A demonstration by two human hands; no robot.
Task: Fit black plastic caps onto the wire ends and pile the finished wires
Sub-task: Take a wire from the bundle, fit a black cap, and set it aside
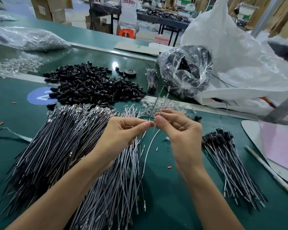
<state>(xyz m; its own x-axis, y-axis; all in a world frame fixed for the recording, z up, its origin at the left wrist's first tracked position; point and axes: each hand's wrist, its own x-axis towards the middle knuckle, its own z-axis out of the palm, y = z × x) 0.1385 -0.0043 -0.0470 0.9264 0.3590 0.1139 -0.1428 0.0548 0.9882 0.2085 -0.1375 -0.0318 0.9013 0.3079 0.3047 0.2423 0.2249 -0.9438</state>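
My left hand (pixel 123 130) pinches a dark wire (pixel 155 102) that rises up and away from its fingertips. My right hand (pixel 178 128) pinches a white wire (pixel 165 100) right beside it; its lower part curves down over the mat. The two hands nearly touch at the fingertips. A heap of loose black caps (pixel 93 85) lies behind the hands. Uncapped black wires (pixel 56 143) and white wires (pixel 116 180) spread under my left forearm. A pile of capped wires (pixel 229 161) lies to the right.
A clear bag of black parts (pixel 184 72) and a large white sack (pixel 236 63) stand at the back right. A small bound wire bundle (pixel 151 80) and a tape roll (pixel 130 73) lie behind the caps. A pencil (pixel 269 170) and pink paper (pixel 281 146) lie at the right.
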